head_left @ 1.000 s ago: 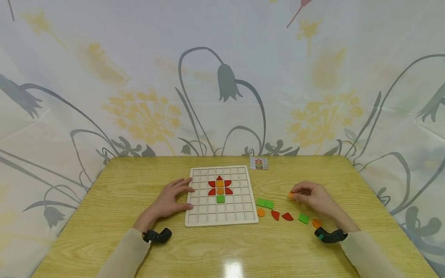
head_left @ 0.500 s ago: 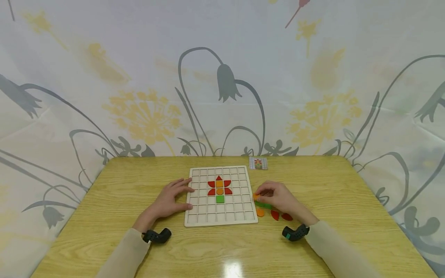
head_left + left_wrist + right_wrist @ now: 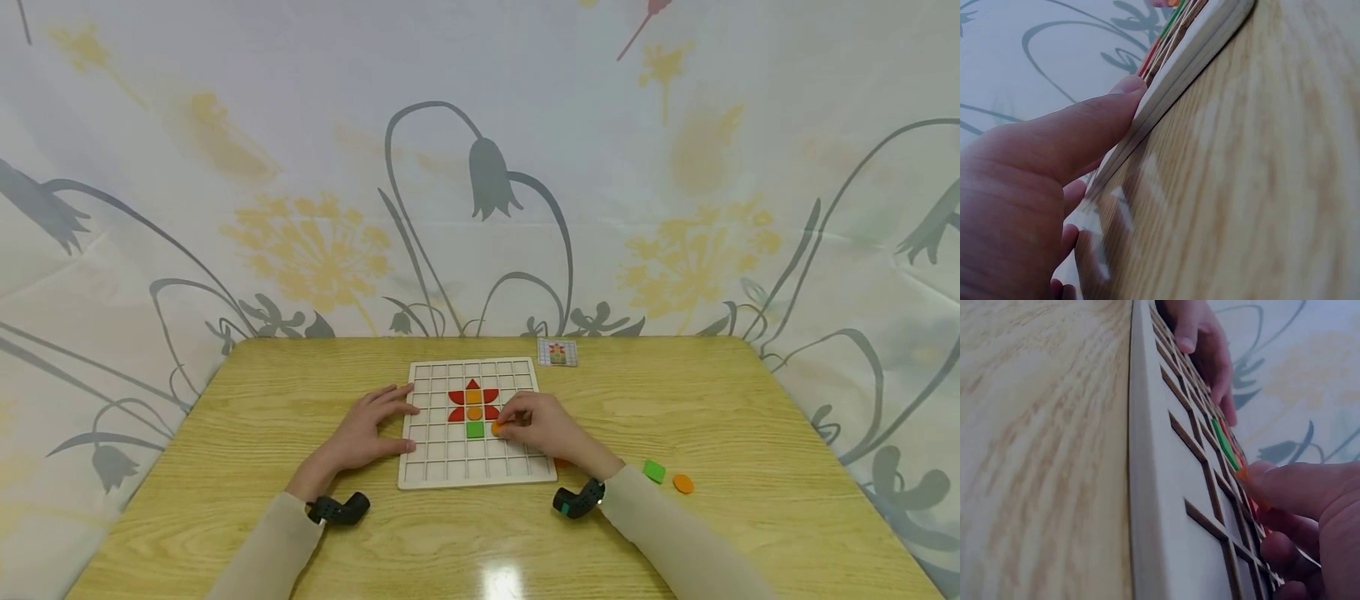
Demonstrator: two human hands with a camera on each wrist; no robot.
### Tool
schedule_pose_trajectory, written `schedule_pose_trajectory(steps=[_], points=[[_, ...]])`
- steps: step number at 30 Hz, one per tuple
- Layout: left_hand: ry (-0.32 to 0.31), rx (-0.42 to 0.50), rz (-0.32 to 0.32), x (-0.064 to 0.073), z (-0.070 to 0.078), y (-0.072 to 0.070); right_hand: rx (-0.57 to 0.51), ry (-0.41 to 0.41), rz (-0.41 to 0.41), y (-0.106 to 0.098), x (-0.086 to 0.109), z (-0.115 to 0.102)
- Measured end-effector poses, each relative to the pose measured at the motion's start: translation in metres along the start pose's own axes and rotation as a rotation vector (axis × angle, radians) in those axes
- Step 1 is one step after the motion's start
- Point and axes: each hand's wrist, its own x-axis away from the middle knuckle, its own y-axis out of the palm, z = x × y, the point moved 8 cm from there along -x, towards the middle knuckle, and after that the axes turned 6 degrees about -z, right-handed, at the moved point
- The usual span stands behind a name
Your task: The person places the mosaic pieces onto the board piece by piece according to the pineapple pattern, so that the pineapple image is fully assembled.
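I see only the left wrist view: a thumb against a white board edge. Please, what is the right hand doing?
Observer: The right hand pinches an orange piece over the grid board, beside the green square.
Operator: Is something already on the board?
Observer: Yes, a red and orange flower above that square.
Operator: Any pieces outside?
Observer: A green square piece and an orange round piece lie on the table.

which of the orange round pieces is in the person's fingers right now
The orange disc pinched by the right hand over the grid board, just right of the green square. Another lies loose on the table.
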Motion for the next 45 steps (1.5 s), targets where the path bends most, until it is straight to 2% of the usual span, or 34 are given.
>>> schedule_pose_trajectory(steps=[7, 16, 25, 33, 39, 45], points=[[0.002, 0.014, 0.005, 0.001, 0.003, -0.002, 0.052, 0.022, 0.001, 0.005, -0.003, -0.001], [-0.007, 0.018, -0.005, 0.001, 0.004, -0.002, 0.026, 0.09, -0.018, 0.007, -0.002, -0.001], [0.008, 0.012, -0.003, 0.001, 0.004, -0.003, -0.008, 0.098, -0.022, -0.003, 0.0, 0.003], [-0.005, 0.011, -0.011, -0.001, 0.002, -0.001, -0.009, 0.115, -0.013, -0.028, 0.02, 0.012], [0.0, 0.012, -0.012, -0.002, 0.0, 0.0, 0.043, 0.11, -0.057, -0.039, 0.044, 0.013], [0.0, 0.01, -0.007, -0.001, -0.001, 0.0, 0.093, 0.096, -0.14, -0.039, 0.063, 0.012]])
